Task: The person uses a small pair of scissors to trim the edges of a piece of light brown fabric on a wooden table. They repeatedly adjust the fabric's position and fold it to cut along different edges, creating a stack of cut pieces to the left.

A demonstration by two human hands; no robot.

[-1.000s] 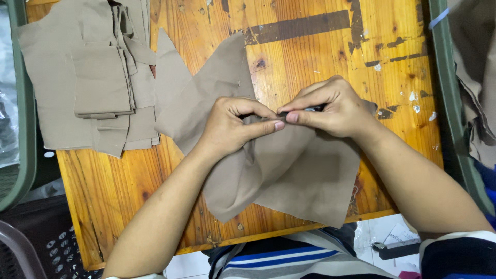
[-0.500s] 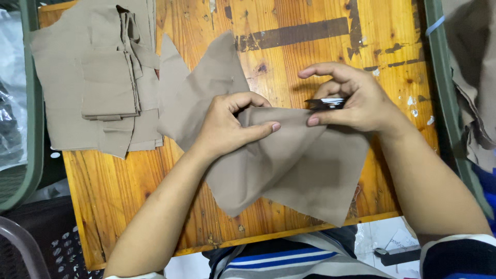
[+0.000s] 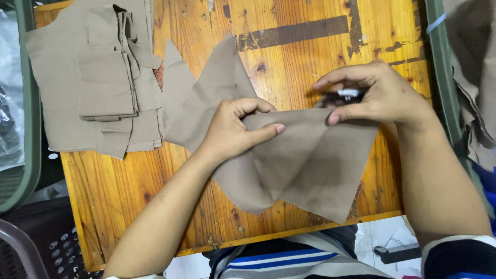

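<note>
Khaki fabric piece (image 3: 305,165) pinched by left hand (image 3: 232,129) and right hand (image 3: 380,95).

worn orange wooden table (image 3: 155,181), stack of tan fabric pieces (image 3: 98,77) at its left, tan cloth piece (image 3: 305,165) spread at centre

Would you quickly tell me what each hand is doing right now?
Left hand: closed, pinching the tan fabric piece.
Right hand: holding a small dark tool at the fabric's edge.
</note>
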